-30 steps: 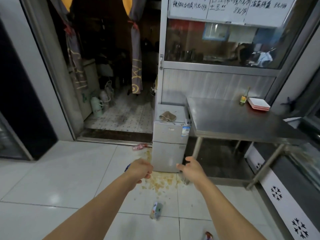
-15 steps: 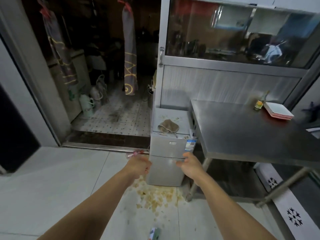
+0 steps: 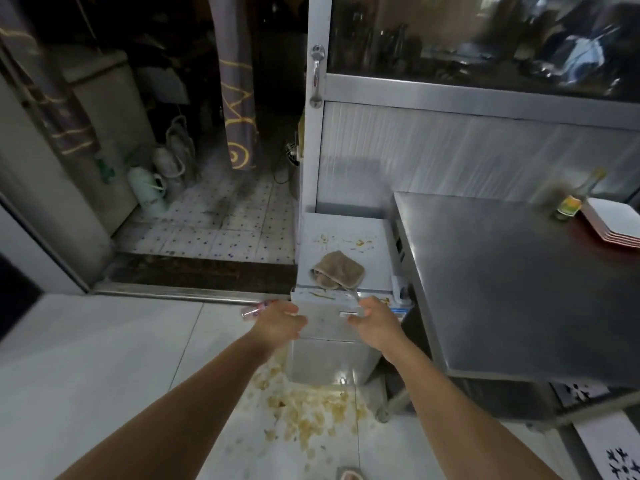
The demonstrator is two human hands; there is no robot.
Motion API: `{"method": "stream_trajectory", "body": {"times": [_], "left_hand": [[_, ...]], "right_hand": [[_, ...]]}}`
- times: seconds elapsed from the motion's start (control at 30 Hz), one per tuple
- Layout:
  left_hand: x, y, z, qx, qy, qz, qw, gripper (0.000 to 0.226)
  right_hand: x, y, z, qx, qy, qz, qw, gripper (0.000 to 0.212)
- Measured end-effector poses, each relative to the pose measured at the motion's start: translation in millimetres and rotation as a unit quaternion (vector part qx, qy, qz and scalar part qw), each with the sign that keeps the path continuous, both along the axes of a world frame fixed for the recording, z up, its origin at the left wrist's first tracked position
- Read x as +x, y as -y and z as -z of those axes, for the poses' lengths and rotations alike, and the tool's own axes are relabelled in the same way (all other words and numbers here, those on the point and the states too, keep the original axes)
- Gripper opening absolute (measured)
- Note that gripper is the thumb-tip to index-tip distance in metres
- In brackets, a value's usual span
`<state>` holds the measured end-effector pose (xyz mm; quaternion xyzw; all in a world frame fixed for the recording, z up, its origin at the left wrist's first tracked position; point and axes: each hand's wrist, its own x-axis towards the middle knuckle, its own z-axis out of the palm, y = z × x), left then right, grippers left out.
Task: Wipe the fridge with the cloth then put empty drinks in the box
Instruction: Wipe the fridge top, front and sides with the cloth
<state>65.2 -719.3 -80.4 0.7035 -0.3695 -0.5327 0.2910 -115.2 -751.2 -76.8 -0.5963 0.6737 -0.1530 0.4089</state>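
two bare hands are reaching forward in the head view, both in front of the small white fridge [image 3: 337,327]. the left hand [image 3: 278,323] is hanging with fingers loosely curled, holding nothing; the right hand [image 3: 375,318] is likewise loosely curled and holding nothing, its fingertips blurred against the fridge door. the fridge is looking boxy and glossy, with yellowish smears showing on its flat top. a crumpled tan cloth [image 3: 338,270], soft and towel-like, is lying on the top near the front edge. a brushed steel table [image 3: 512,282] is standing just beside the fridge on the right. a pinkish bottle [image 3: 256,308] is lying on the pale floor tiles [image 3: 104,358], partly hidden behind the left hand. crumbly yellow spill [image 3: 308,410] is spreading below the fridge. an object at the bottom edge is cut off, unidentifiable.
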Motion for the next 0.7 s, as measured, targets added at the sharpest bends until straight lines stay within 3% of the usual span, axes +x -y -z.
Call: {"method": "stream_trajectory", "body": {"times": [0.23, 0.43, 0.7], "left_hand": [[-19, 102, 38, -0.008, -0.001, -0.092, 0.996, 0.033], [-32, 162, 77, 0.027, 0.071, -0.084, 0.994, 0.022], [-23, 198, 112, 0.040, 0.128, -0.067, 0.989, 0.025]], "right_hand": [[-9, 128, 54, 0.004, -0.036, -0.046, 0.998, 0.051], [-9, 219, 113, -0.018, -0.086, -0.043, 0.995, 0.051], [0, 257, 162, -0.045, -0.275, -0.064, 0.958, 0.040]]}}
